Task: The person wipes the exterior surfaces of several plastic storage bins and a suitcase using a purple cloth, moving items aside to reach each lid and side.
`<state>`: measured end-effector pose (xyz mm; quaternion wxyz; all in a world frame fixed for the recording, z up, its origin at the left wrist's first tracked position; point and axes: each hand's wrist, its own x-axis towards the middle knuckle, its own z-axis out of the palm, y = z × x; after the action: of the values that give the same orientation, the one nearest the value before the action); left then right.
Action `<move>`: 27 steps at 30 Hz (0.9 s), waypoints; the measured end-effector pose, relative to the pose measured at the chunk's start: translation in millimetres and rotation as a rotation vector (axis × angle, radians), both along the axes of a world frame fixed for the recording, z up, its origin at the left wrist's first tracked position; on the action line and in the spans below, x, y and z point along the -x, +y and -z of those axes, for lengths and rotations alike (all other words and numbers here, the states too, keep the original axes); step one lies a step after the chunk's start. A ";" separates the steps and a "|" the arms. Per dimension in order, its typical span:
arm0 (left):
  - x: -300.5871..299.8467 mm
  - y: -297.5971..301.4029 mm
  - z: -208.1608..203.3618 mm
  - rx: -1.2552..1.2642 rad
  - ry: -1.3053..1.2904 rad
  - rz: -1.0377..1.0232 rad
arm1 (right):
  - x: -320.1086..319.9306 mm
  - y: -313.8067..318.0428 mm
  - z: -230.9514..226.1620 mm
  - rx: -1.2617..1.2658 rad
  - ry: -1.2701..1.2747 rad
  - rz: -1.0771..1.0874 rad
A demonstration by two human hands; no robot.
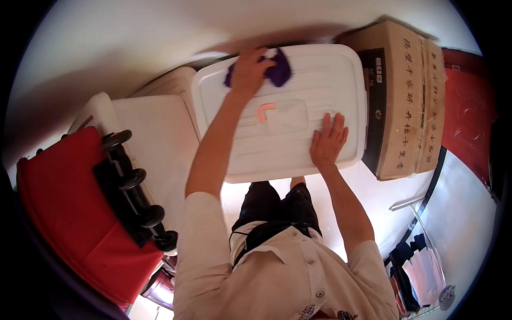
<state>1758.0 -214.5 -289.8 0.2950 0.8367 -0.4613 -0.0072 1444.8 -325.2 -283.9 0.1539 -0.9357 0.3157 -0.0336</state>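
Note:
A large white plastic storage box lid [288, 157] with raised ridges fills the middle of the view. Near its far left edge, my left hand [248, 73] grips a bunched dark purple cloth [279, 69] and presses it against the lid; the cloth spreads out on both sides of the fingers. My right hand [329, 143] lies flat at the right part of the lid, fingers stretched out, with nothing in it. An orange L-shaped mark or strip [263, 112] shows at the lid's centre.
Right of the lid stands a brown cardboard box [402, 101] with handwriting, and beyond it a red panel [469, 117]. To the left are a red padded piece [74, 213], a black ringed bar [140, 186] and a pale chair-like piece [154, 114]. Clothes [421, 272] hang on a rack lower right.

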 end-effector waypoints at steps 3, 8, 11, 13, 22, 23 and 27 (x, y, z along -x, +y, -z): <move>7.2 -17.7 -12.0 -0.075 -0.101 0.087 | 8.2 -5.5 -0.1 0.007 -0.015 0.008; -41.1 100.4 -10.8 -0.018 -0.067 -0.042 | 4.9 -3.2 1.1 0.064 0.005 0.007; -50.8 113.4 -10.6 -0.096 -0.174 -0.081 | -1.3 -0.8 3.6 0.019 -0.055 -0.001; -38.8 93.3 -7.1 -0.080 -0.087 -0.064 | -0.6 -0.5 4.6 -0.004 -0.049 0.016; 60.8 -162.7 -9.2 -0.130 -0.041 0.209 | 8.0 -7.4 -5.1 -0.125 -0.001 0.034; 73.9 -188.3 -13.9 -0.125 -0.035 0.223 | 8.9 -6.9 -3.1 -0.143 0.023 0.040; 92.3 -226.1 -19.4 -0.356 -0.032 0.198 | 4.1 -12.2 -9.6 -0.132 0.080 0.037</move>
<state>1665.6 -440.6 -270.4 0.1328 0.8262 -0.5375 -0.1043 1440.6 -337.3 -274.4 0.2017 -0.9182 0.3401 0.0217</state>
